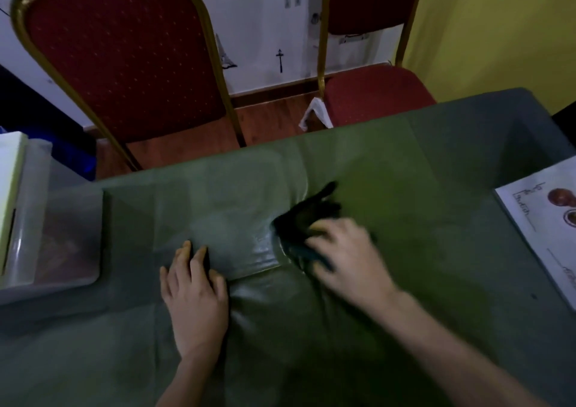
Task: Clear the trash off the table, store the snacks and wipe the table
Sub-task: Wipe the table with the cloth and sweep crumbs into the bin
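1. left hand [194,294]: flat, palm down, fingers straight and slightly spread, pressing on the green tablecloth [420,188].
2. right hand [346,250]: blurred; fingers bent over a dark cloth [299,216], gripping it against the table.
3. dark cloth: near-black, soft, crumpled, irregular in shape; sits mid-table just right of the left hand. its long axis runs diagonally, with a thin tail pointing far-right.
4. tablecloth: matte, creased into fold lines, puckered around the cloth; a shiny wet patch [230,219] lies between the hands.
5. left edge: clear plastic container [71,235], rounded corners.
6. right edge: white printed sheet [542,229].
7. beyond: red padded chair [124,57], gold frame.
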A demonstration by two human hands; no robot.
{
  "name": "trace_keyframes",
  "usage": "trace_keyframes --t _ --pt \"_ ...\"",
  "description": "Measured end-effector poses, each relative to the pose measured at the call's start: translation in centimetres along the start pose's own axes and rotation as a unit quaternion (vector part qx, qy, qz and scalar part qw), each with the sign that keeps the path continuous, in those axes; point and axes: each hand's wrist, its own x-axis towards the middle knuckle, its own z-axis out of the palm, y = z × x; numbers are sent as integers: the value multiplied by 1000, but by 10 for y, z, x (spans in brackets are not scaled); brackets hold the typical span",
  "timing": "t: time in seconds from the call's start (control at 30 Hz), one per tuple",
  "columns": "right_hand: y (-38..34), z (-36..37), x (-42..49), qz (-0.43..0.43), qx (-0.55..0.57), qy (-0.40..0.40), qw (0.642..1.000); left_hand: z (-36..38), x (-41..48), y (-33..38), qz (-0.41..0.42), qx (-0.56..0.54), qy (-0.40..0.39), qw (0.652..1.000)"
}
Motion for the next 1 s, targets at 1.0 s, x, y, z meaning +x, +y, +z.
trace_keyframes --t 1.0 --pt "2 -1 -148 130 41 -13 991 2 0 -2 11 -21 8 1000"
